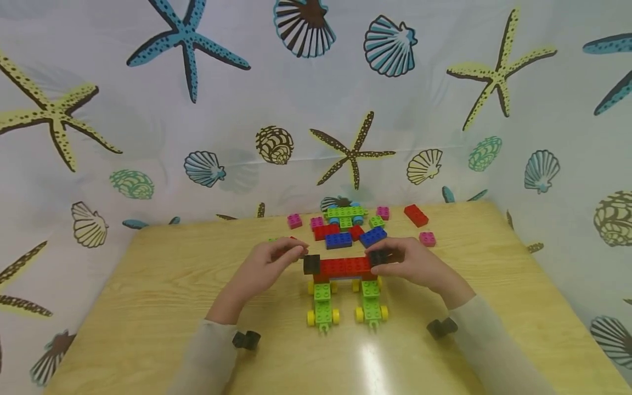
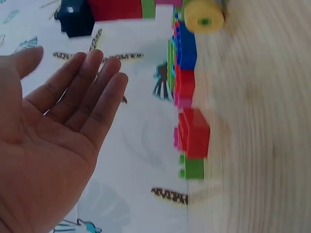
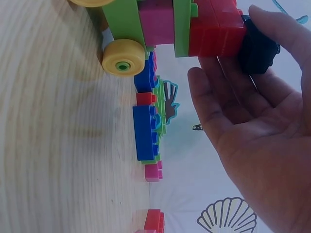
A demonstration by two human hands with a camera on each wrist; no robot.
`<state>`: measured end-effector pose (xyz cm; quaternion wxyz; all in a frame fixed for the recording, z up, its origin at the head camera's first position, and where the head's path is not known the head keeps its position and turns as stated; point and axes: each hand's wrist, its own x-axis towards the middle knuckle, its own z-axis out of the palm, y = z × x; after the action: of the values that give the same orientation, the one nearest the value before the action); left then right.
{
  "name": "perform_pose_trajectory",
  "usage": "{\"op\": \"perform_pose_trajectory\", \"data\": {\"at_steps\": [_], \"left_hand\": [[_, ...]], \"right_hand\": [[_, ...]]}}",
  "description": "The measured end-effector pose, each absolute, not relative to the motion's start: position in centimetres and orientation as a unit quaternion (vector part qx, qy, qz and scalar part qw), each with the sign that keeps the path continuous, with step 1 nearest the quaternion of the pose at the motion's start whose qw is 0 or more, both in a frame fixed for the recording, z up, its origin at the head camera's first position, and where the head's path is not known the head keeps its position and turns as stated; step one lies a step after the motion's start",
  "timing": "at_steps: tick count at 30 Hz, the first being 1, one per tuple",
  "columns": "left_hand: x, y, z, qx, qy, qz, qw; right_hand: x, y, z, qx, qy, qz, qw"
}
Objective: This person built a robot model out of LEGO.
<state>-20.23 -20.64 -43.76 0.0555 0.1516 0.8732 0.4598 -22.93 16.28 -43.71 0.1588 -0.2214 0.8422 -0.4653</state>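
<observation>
A toy build stands mid-table: red bricks [image 1: 344, 267] span two green wheeled bases [image 1: 323, 310] with yellow wheels [image 2: 204, 15]. One black brick [image 1: 311, 264] sits on top at its left end, another black brick [image 3: 257, 48] at its right end. My right hand [image 1: 413, 264] grips the right black brick, thumb on one side and fingers on the other. Beside the left black brick is my left hand [image 1: 261, 270], holding nothing. Its fingers [image 2: 104, 104] are extended and apart from that brick in the left wrist view. Pink bricks [image 3: 156, 22] show within the build's support.
Behind the build lie loose blue bricks [image 1: 338, 240], red bricks [image 1: 416, 215] and pink bricks [image 1: 294, 221]. A green plate on blue wheels [image 1: 345, 213] stands near the back edge. A patterned cloth [image 1: 237, 120] hangs behind the wooden table [image 1: 168, 307].
</observation>
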Motion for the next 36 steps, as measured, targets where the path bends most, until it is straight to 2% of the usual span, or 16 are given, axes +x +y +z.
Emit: {"op": "perform_pose_trajectory", "data": {"at_steps": [6, 12, 17, 28, 36], "left_hand": [[-22.1, -23.3, -44.4, 0.121, 0.908, 0.401, 0.006], [-24.3, -25.3, -45.4, 0.108, 0.918, 0.381, -0.007], [-25.8, -26.4, -46.0, 0.082, 0.921, 0.382, 0.007], [-27.9, -27.6, -47.2, 0.054, 0.929, 0.358, 0.082], [-28.2, -27.7, -47.4, 0.064, 0.935, 0.337, 0.092]], "right_hand": [[-22.8, 16.5, -43.6, -0.216, 0.843, -0.464, 0.164], [-22.9, 16.7, -43.7, -0.219, 0.844, -0.463, 0.16], [-22.9, 16.7, -43.8, -0.219, 0.844, -0.462, 0.16], [-22.9, 16.5, -43.9, -0.222, 0.843, -0.464, 0.16], [-22.8, 16.5, -43.7, -0.219, 0.844, -0.463, 0.162]]}}
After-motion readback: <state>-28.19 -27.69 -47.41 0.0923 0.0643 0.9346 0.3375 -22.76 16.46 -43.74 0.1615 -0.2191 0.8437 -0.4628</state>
